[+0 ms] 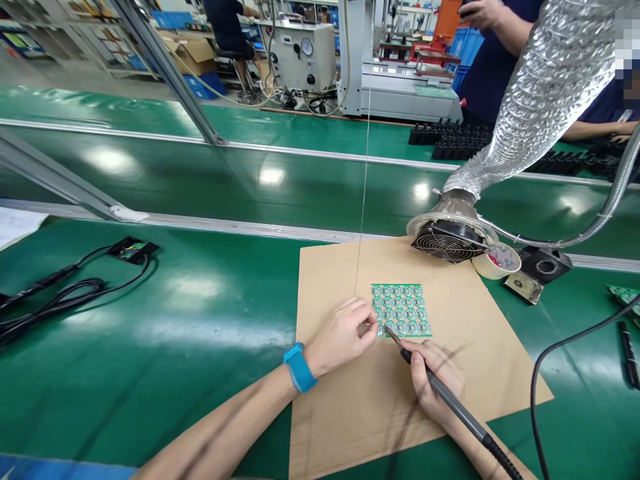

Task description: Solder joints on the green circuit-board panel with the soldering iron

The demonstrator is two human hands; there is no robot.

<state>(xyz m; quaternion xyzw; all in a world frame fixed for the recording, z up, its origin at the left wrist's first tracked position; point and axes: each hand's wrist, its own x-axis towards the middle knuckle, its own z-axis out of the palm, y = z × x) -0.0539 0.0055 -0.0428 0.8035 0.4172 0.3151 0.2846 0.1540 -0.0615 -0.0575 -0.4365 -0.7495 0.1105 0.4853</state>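
A green circuit board panel (400,310) with rows of small identical boards lies on a sheet of brown cardboard (345,413). My right hand (437,380) grips a soldering iron (453,400) like a pen, its tip at the panel's lower left part. At the panel's left edge, my left hand (347,337) is closed in a pinch on thin solder wire (364,187), which hangs down from above. Only a short end shows past the fingers. A blue wrist strap (300,368) circles my left wrist. Whether tip and wire touch is too small to tell.
A fume fan (447,240) on a silver duct (540,80) hangs behind the panel. Beside it are a tape roll (500,261) and a black metal stand (545,267). Black cables (75,293) lie left; a black pen (629,355) lies right. Co-workers are across the bench.
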